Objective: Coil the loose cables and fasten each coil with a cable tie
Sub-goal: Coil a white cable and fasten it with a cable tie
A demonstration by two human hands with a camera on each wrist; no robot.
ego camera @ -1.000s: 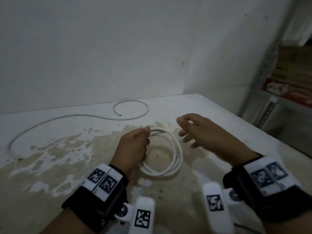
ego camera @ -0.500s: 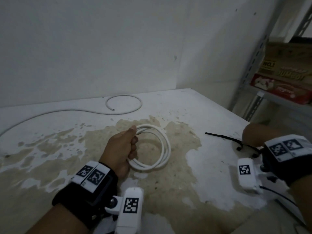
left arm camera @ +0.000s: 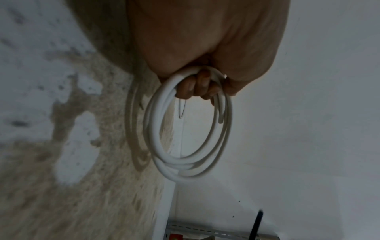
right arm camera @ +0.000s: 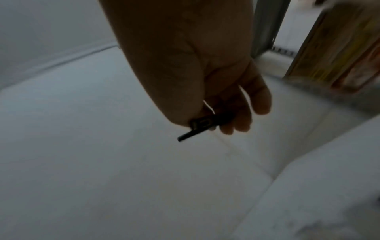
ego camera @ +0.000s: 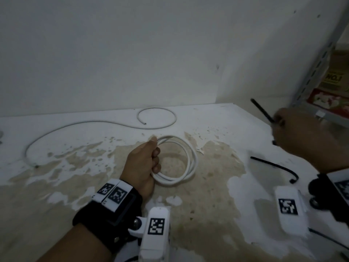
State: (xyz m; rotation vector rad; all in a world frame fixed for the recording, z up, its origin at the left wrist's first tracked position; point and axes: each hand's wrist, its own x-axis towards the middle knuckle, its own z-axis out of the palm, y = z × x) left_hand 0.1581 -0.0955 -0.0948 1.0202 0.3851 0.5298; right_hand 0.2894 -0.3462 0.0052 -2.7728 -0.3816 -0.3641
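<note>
A white cable wound into a coil (ego camera: 186, 163) (left arm camera: 189, 141) is gripped at its left side by my left hand (ego camera: 145, 161) (left arm camera: 201, 86), fingers curled through the loops, just above the stained table (ego camera: 207, 195). My right hand (ego camera: 302, 137) (right arm camera: 222, 110) is raised at the right and pinches a black cable tie (ego camera: 262, 111) (right arm camera: 197, 128) whose tail sticks up and left. A second black cable tie (ego camera: 277, 168) lies on the table below that hand. A loose grey-white cable (ego camera: 94, 123) snakes along the back of the table, curled at its right end.
A white wall stands behind the table. A metal shelf upright (ego camera: 317, 65) with cardboard boxes (ego camera: 336, 80) stands at the right, past the table's right edge (ego camera: 251, 112).
My right hand left the coil, swung right to the ties on the table, and now is lifted with one black tie pinched. The left hand kept its hold on the coil.
</note>
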